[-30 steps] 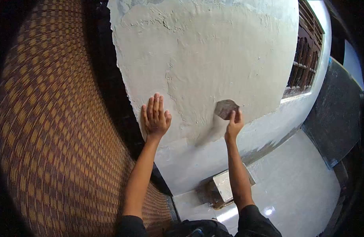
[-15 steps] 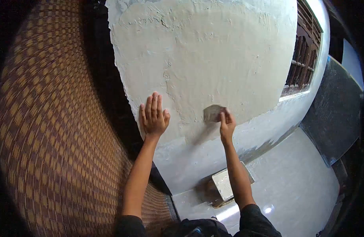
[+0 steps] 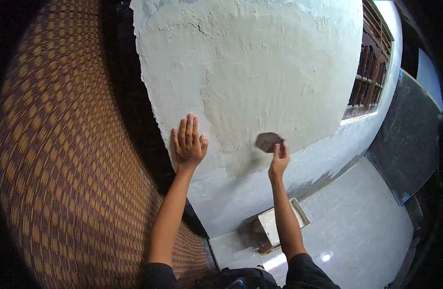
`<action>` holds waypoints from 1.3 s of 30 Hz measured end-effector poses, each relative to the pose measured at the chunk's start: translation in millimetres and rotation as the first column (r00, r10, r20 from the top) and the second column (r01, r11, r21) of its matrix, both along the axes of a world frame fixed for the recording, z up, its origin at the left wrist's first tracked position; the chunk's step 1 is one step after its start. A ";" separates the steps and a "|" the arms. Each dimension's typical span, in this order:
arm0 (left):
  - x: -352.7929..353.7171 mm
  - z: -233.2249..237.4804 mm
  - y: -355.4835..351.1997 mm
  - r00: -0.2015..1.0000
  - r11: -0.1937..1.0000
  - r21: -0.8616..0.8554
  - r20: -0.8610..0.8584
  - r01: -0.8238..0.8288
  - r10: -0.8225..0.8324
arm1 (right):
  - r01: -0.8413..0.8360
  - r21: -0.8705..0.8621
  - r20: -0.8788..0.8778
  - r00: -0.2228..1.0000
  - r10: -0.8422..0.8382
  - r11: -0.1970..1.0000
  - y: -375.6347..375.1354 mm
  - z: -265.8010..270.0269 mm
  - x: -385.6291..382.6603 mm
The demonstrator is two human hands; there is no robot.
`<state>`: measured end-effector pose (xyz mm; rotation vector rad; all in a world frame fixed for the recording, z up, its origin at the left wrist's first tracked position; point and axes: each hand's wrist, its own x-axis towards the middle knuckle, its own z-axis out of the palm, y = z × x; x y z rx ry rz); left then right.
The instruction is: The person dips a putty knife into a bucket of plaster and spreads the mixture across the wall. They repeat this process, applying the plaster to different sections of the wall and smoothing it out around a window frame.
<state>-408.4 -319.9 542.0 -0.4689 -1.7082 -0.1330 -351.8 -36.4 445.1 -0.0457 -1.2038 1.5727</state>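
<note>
I see a person in black sleeves (image 3: 305, 272) with both arms reaching out to a big pale wall (image 3: 260, 72). The left hand (image 3: 188, 147) is wide and flat on the wall, near its bumpy edge. Its long fingers are close together and point up, and the thumb sticks out a little. It does not hold a thing.

The right hand (image 3: 279, 161) is pinched narrow, and it holds a dark flat scraper (image 3: 268, 142) by one side. The scraper has corners, and it is in front of the lower part of the wall, to the right of the left hand. I cannot tell if it touches the wall. A soft shadow (image 3: 245, 168) falls on the wall, down and to the left of the scraper.

The middle of the wall is creamy, with little lumps and lines in it, and lower down it is more white and gray. A window (image 3: 370, 72) with dark bars is up on the right. Past it, a big black board (image 3: 406, 139) leans. Down low, a tray (image 3: 298, 212) and a box (image 3: 269, 225) with pale stuff on top are near the wall, partly behind the right arm. The gray floor (image 3: 361, 216) is shiny. On the left is a brown and yellow woven mat (image 3: 67, 144)
</note>
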 end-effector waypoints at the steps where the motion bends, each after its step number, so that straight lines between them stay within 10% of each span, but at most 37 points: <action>1: 1.1 0.2 0.7 1.000 1.000 0.000 -0.001 0.003 -0.003 | -0.084 0.114 0.069 0.995 0.077 0.990 -1.8 -6.5 -1.5; 3: 3.4 1.8 1.1 1.000 1.000 -0.005 0.012 0.003 -0.003 | -0.174 0.224 0.092 0.983 0.157 0.959 -6.7 -7.4 0.4; 7: 1.7 0.7 1.0 1.000 1.000 0.002 -0.004 -0.013 0.013 | 0.113 -0.155 -0.025 0.993 -0.118 0.981 7.6 5.9 3.4; 12: 4.0 1.4 0.9 1.000 1.000 0.001 -0.004 -0.009 0.009 | -0.164 0.141 0.059 0.986 0.158 0.976 -4.7 -15.7 0.7; 17: 2.3 0.4 1.5 1.000 1.000 0.019 0.009 0.025 -0.025 | -0.002 -0.113 -0.066 0.998 -0.005 0.994 8.0 -8.3 -0.8; 21: 2.5 0.4 1.6 1.000 1.000 0.016 -0.015 0.022 -0.022 | -0.218 0.165 0.116 0.973 0.200 0.962 -4.0 -13.1 2.3; 25: 0.7 -0.8 0.9 1.000 1.000 0.016 -0.008 0.004 -0.004 | 0.019 -0.082 0.012 1.000 -0.018 0.996 13.0 1.2 6.8; 31: 1.3 -0.7 1.5 1.000 1.000 0.015 -0.006 0.000 0.001 | -0.234 0.209 0.143 0.968 0.206 0.950 7.4 -12.4 4.3; 35: -0.9 -1.6 1.3 1.000 1.000 0.018 0.002 0.011 -0.012 | -0.004 -0.160 -0.049 0.999 -0.004 0.987 24.9 -5.2 2.4; 39: 0.4 -1.7 1.6 1.000 1.000 0.013 -0.004 0.010 -0.010 | -0.208 0.241 0.190 0.968 0.164 0.948 19.0 -16.6 3.5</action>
